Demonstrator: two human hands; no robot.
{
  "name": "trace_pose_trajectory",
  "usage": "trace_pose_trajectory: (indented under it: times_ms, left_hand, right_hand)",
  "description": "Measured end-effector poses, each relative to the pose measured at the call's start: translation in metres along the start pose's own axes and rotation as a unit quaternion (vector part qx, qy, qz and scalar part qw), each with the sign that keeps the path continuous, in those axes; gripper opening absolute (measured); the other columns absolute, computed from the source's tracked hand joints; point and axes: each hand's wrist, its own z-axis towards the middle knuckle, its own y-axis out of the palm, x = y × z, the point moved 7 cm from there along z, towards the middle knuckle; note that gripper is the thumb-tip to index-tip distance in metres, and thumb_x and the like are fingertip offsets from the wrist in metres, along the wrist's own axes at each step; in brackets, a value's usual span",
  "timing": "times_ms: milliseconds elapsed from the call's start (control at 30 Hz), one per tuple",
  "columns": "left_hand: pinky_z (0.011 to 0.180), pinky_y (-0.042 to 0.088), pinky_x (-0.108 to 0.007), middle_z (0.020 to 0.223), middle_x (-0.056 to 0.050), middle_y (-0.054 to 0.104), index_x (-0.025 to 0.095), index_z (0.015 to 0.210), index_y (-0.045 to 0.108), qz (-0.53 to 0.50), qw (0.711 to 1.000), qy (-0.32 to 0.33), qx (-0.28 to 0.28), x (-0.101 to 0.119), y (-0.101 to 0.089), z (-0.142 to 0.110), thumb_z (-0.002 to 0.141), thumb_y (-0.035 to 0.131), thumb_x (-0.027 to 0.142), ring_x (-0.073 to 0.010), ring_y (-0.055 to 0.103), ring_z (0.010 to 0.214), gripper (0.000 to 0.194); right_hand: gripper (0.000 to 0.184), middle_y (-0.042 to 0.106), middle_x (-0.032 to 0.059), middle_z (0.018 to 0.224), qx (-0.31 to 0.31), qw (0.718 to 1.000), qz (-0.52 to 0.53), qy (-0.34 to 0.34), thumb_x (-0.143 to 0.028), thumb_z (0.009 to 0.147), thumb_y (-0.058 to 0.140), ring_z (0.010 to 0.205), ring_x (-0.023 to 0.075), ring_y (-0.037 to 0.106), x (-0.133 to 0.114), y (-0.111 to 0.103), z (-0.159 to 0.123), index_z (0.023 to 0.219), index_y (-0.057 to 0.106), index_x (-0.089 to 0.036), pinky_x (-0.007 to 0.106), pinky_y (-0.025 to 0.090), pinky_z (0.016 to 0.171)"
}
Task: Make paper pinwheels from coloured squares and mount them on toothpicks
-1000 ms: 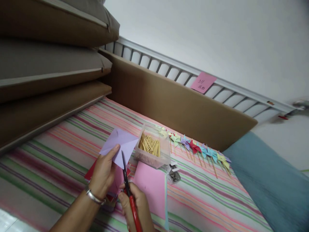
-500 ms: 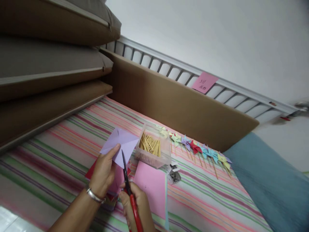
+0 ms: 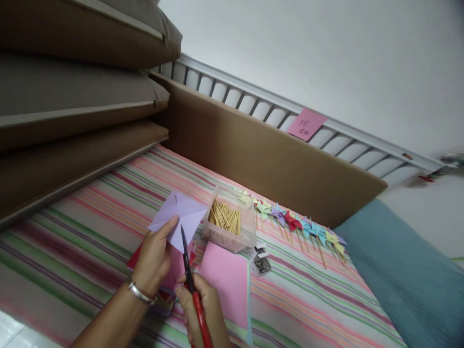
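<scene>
A square of purple paper (image 3: 188,210) is pinched in my left hand (image 3: 154,256), the thumb lying on top near its middle. Fold lines or slits run from its corners toward the centre. My right hand (image 3: 205,309) grips red-handled scissors (image 3: 200,316), whose dark blades point up at the lower edge of the paper. How far the blades are parted is hard to make out. Below my hands lie red and pink paper pieces (image 3: 174,270), partly hidden. Beside my right hand rests a stack of pink sheets (image 3: 224,278).
A clear plastic box (image 3: 248,229) of short wooden sticks (image 3: 226,217) stands beyond the paper. Close to it is a small open box (image 3: 260,263) with dark bits. Several paper pinwheels (image 3: 293,221) on sticks lie in a row. Cushions (image 3: 83,89) are stacked at left on the striped cloth (image 3: 97,229).
The purple paper, both hands and the scissors have shifted very slightly left in the view. My grip on each looks the same.
</scene>
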Motion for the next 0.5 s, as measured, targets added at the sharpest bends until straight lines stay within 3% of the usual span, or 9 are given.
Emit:
trace_pose_trajectory:
  times_ms: [333, 433, 500]
  left_hand:
    - [0.065, 0.056, -0.021, 0.081, -0.002, 0.072, 0.013, 0.087, 0.069, 0.015, 1.0, 0.015, 0.005, 0.002, -0.002, 0.002, 0.069, 0.068, 0.008, -0.014, 0.066, 0.07, 0.019]
    - [0.064, 0.056, -0.021, 0.084, -0.004, 0.071, 0.012, 0.084, 0.069, 0.012, 0.999, 0.035, 0.032, 0.016, -0.009, 0.01, 0.068, 0.067, 0.006, -0.0142, 0.066, 0.071, 0.017]
    - [0.064, 0.056, -0.021, 0.089, -0.005, 0.071, 0.013, 0.087, 0.068, -0.005, 0.997, 0.059, 0.057, 0.032, -0.017, 0.017, 0.069, 0.065, 0.005, -0.0139, 0.066, 0.073, 0.02]
  right_hand:
    - [0.019, 0.047, -0.0038, 0.054, 0.01, 0.998, -0.064, -0.023, -0.031, 0.077, 0.056, 0.045, 0.0088, 0.042, -0.016, -0.002, -0.003, 0.085, 0.062, -0.015, 0.018, 0.034, 0.043]
    - [0.02, 0.054, -0.0008, 0.059, 0.002, 0.995, -0.097, -0.013, -0.022, 0.073, 0.057, 0.047, 0.0102, 0.048, -0.007, -0.002, -0.006, 0.091, 0.064, -0.016, 0.018, 0.038, 0.043]
    - [0.028, 0.056, -0.0006, 0.06, -0.039, 0.995, -0.095, 0.013, -0.021, 0.072, 0.056, 0.045, 0.0105, 0.05, 0.007, 0.003, -0.006, 0.098, 0.062, -0.015, 0.018, 0.039, 0.041]
